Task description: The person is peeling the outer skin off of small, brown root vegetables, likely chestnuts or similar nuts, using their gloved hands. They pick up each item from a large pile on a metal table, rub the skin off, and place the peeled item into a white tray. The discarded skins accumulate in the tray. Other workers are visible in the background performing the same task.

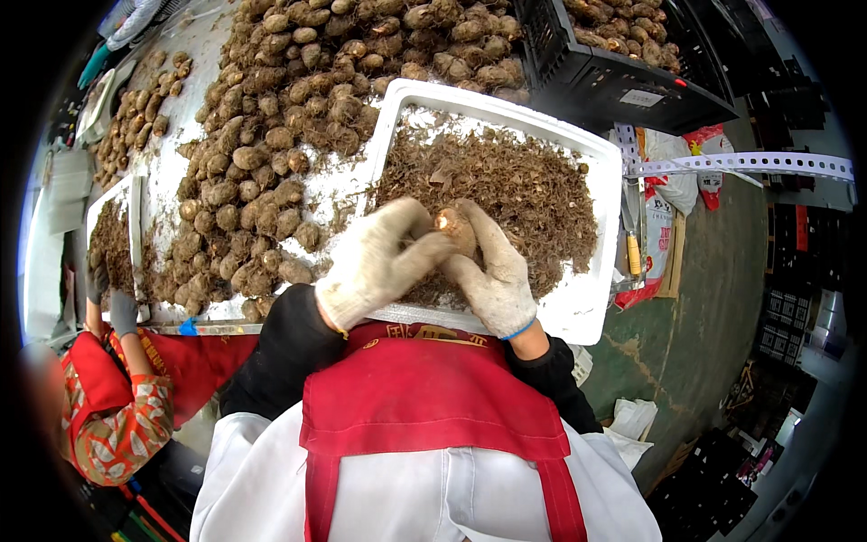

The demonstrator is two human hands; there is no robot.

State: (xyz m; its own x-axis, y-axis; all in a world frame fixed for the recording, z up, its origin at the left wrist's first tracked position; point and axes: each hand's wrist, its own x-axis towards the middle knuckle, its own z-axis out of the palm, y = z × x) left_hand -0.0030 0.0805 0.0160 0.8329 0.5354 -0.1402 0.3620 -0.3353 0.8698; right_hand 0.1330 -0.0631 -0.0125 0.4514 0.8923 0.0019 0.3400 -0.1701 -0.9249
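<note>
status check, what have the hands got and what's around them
Left hand and right hand, both gloved, closed on one brown root. Held over white tray of trimmings. Root pile at left, nothing blocking.

Most of the small brown bulb [454, 228] is hidden inside the gloved left hand [379, 262] and right hand [492, 271]. The black crate [623, 86] and the heap of bulbs [298, 108] are cut off by the top edge. A co-worker's grey-gloved hands [113, 303] partly cover a second white tray [134, 217].
</note>
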